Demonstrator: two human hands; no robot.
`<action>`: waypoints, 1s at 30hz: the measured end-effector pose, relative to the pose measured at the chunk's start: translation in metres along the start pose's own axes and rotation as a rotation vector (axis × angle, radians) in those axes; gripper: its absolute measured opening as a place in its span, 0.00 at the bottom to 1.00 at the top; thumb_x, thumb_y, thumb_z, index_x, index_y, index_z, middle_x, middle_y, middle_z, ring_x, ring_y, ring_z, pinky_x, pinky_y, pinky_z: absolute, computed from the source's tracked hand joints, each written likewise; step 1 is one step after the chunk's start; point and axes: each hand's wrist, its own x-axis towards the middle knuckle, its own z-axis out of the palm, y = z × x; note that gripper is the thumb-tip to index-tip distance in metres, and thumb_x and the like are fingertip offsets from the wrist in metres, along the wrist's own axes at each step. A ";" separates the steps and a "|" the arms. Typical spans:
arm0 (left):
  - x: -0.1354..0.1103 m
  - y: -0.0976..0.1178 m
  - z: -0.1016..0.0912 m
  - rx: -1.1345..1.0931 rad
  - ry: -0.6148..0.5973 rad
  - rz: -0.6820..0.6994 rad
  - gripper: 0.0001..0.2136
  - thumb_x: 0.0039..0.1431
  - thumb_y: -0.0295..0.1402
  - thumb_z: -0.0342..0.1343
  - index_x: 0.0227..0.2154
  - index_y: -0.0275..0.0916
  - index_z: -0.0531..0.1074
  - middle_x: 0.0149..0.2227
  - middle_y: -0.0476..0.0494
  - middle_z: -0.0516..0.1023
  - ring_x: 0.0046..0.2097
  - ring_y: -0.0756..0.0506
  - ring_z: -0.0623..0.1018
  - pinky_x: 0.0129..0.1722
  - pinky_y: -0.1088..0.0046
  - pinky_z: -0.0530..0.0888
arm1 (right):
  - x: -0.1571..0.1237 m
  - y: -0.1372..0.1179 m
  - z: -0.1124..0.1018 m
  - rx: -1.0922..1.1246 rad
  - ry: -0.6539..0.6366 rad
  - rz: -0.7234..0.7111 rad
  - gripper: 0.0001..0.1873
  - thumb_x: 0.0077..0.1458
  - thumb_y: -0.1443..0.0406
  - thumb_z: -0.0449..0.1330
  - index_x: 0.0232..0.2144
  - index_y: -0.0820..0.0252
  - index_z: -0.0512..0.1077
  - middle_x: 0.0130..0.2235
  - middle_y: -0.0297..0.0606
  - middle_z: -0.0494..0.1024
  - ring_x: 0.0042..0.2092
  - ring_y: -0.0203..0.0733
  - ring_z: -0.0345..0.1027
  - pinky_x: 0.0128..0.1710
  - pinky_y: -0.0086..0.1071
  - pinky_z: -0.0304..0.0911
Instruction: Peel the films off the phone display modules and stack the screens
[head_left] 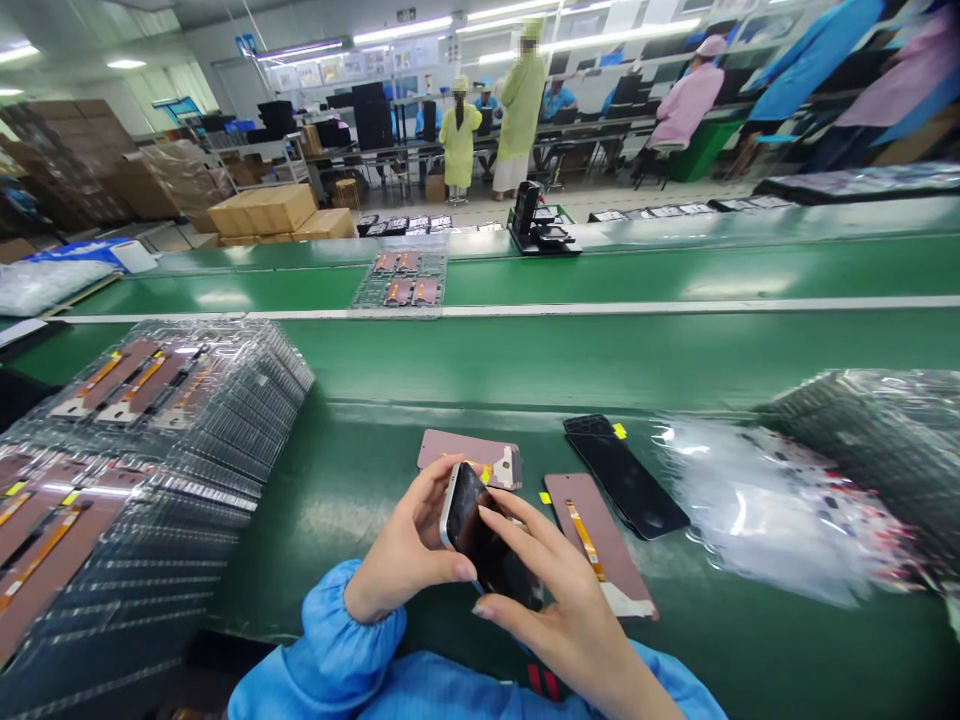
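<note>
My left hand (405,550) grips a phone screen panel (480,535) by its left edge, glass side up and tilted. My right hand (555,590) holds the same panel from the right, fingers curled over its face. Both sleeves are blue. On the green table (525,370) just beyond lie a pinkish panel back (469,455), another pinkish panel with an orange flex cable (600,545), and a black screen (626,475) with a small yellow tab.
Stacks of clear trays holding panels (135,450) fill the left. Clear plastic bags (772,500) and more trays (870,430) lie at the right. A tray (401,280) sits on the far belt. Several people in coats work behind, near cardboard boxes (270,210).
</note>
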 end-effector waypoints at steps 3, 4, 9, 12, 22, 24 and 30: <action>0.000 -0.001 -0.001 0.007 -0.002 -0.001 0.42 0.36 0.40 0.76 0.58 0.49 0.68 0.61 0.39 0.69 0.63 0.34 0.67 0.60 0.61 0.65 | 0.000 0.000 0.000 -0.015 -0.001 -0.007 0.34 0.56 0.49 0.63 0.61 0.53 0.66 0.60 0.49 0.69 0.59 0.56 0.67 0.54 0.47 0.70; 0.000 -0.001 -0.001 0.010 -0.002 -0.001 0.42 0.35 0.40 0.76 0.58 0.49 0.68 0.61 0.38 0.68 0.63 0.34 0.66 0.61 0.60 0.64 | -0.001 0.000 0.000 -0.018 -0.002 -0.009 0.34 0.56 0.49 0.63 0.61 0.54 0.65 0.61 0.49 0.69 0.59 0.56 0.67 0.54 0.47 0.70; 0.000 -0.001 -0.001 0.022 -0.004 0.005 0.42 0.36 0.41 0.76 0.58 0.49 0.67 0.61 0.38 0.68 0.64 0.33 0.66 0.61 0.59 0.64 | -0.001 0.002 0.001 -0.033 -0.009 -0.034 0.34 0.57 0.50 0.62 0.62 0.55 0.64 0.61 0.49 0.68 0.60 0.55 0.65 0.55 0.46 0.69; 0.000 -0.001 -0.001 0.032 -0.013 0.020 0.41 0.37 0.40 0.75 0.58 0.50 0.67 0.61 0.39 0.68 0.63 0.34 0.66 0.61 0.59 0.64 | -0.002 0.002 0.001 -0.058 -0.022 -0.056 0.34 0.58 0.50 0.62 0.63 0.56 0.63 0.62 0.50 0.66 0.61 0.55 0.64 0.55 0.47 0.69; -0.004 0.001 -0.005 0.035 -0.081 0.012 0.42 0.38 0.40 0.75 0.60 0.52 0.65 0.63 0.41 0.66 0.65 0.34 0.64 0.64 0.59 0.60 | -0.001 -0.004 -0.001 -0.133 -0.002 -0.152 0.31 0.61 0.55 0.61 0.62 0.62 0.62 0.62 0.55 0.64 0.63 0.56 0.59 0.56 0.50 0.66; -0.004 0.003 -0.006 0.031 -0.097 0.004 0.42 0.39 0.39 0.75 0.60 0.54 0.65 0.64 0.42 0.66 0.66 0.34 0.63 0.65 0.58 0.59 | 0.000 -0.006 -0.001 -0.136 0.009 -0.167 0.30 0.61 0.56 0.60 0.61 0.63 0.63 0.62 0.56 0.64 0.63 0.56 0.59 0.56 0.50 0.66; -0.004 0.009 -0.006 0.082 -0.126 0.000 0.43 0.37 0.39 0.75 0.59 0.56 0.66 0.63 0.43 0.68 0.65 0.34 0.65 0.65 0.57 0.58 | 0.004 -0.011 -0.002 -0.123 0.038 -0.191 0.28 0.62 0.57 0.60 0.60 0.64 0.64 0.61 0.58 0.64 0.63 0.58 0.58 0.56 0.52 0.66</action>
